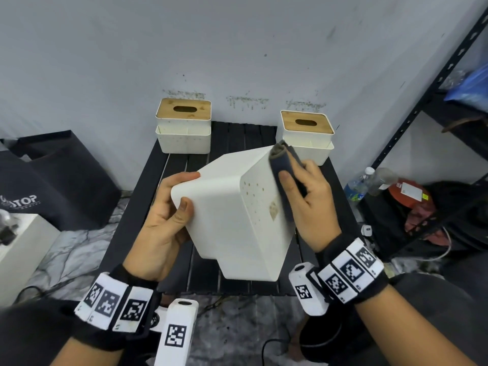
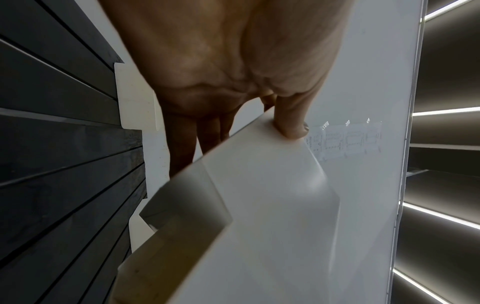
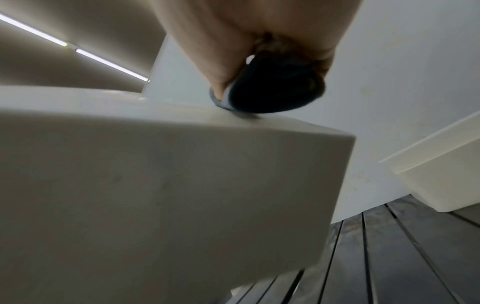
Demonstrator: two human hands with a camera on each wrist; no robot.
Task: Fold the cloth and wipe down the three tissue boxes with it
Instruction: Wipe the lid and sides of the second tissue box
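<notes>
White plastic tissue box point(image 1: 237, 215): tilted above the slatted desk point(image 1: 232, 138), your left hand point(image 1: 163, 220) clamped on its corner.
Folded cloth point(image 1: 284, 165): pinched in your right hand point(image 1: 311, 204); press flat across the speckled side.

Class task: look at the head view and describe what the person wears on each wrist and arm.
Both hands, left and right, are bare. Each wrist wears a black band carrying white square tiles printed with black coded markers. A white block-shaped camera, also marked, sits at each wrist. Dark sleeves cover the upper forearms.
</notes>
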